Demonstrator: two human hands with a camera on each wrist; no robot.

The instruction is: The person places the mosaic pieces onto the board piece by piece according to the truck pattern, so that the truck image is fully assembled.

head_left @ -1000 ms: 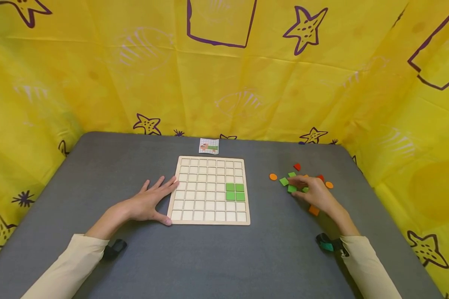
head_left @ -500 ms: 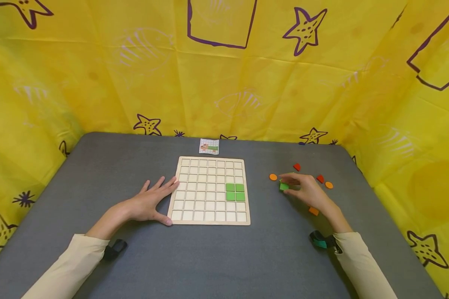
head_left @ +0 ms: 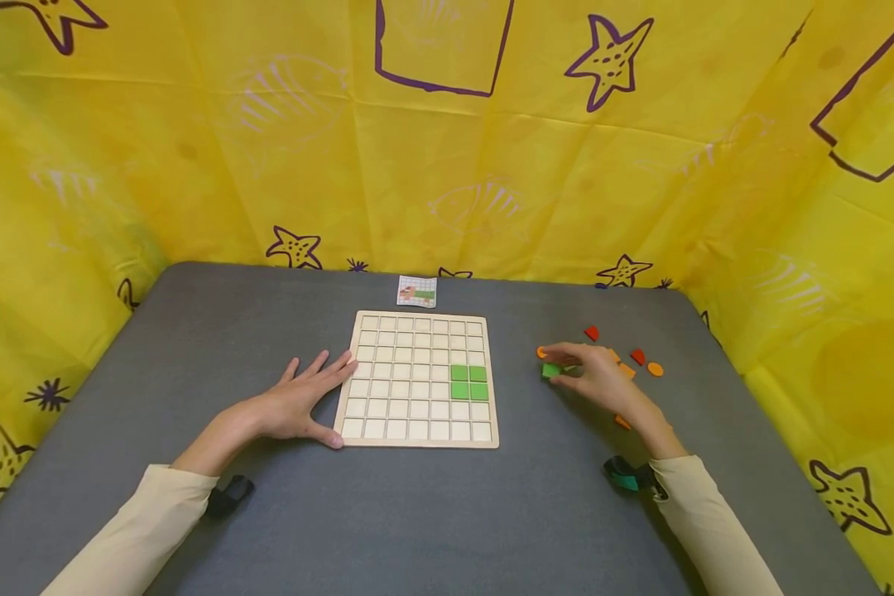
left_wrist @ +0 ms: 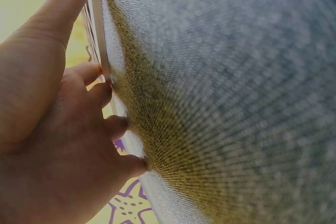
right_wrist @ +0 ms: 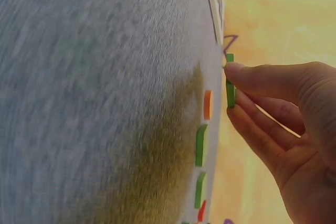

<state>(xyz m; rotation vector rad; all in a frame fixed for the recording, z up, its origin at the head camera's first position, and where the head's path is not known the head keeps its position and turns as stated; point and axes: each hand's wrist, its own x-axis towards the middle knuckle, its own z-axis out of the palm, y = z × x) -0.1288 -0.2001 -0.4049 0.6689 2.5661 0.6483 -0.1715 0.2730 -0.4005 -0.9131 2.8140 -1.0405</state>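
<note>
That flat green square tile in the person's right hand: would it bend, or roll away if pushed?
The green square tile looks stiff: pinched by the right hand, it shows no bend. It's probably light, being thin and small. Its flat shape suggests sliding rather than rolling.

Setting: screened-off booth (head_left: 797,248) for seated-height handwork cannot be placed further; wider room hidden. We list: yellow cloth (head_left: 417,149) at back and sides, printed starfish (head_left: 611,64), fish (head_left: 480,204); grey worktop (head_left: 432,521).
</note>
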